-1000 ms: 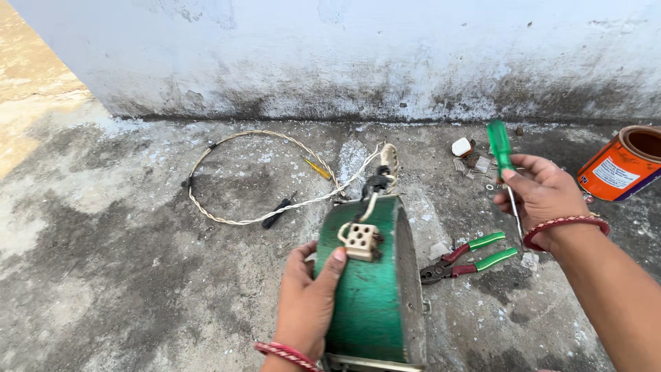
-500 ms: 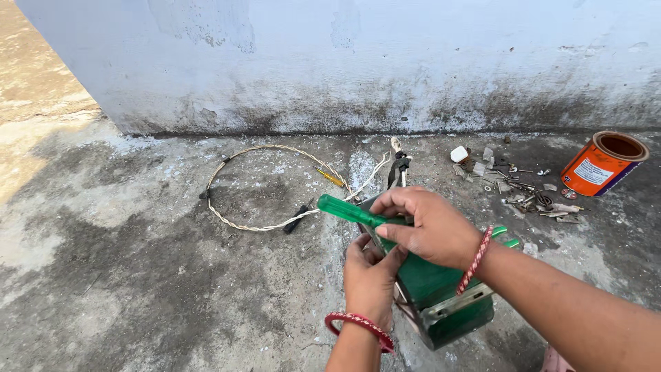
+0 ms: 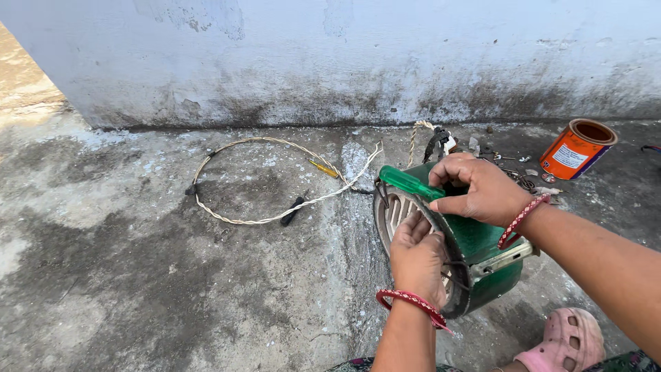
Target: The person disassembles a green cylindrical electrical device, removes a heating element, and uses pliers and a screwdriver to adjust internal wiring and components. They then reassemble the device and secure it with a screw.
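Seen from the head camera, a green round fan housing (image 3: 475,258) lies tipped on its side on the stained concrete floor (image 3: 138,275), its grille facing left. The left hand (image 3: 416,258) presses against the grille rim, fingers curled onto it. The right hand (image 3: 482,189) rests on top of the housing, fingers closed around the green handle of a screwdriver (image 3: 411,183) that points left. A twisted white cable (image 3: 268,179) loops on the floor to the left. An orange tin (image 3: 577,149) stands tilted near the wall (image 3: 344,55). A pink sandal (image 3: 568,341) shows at bottom right.
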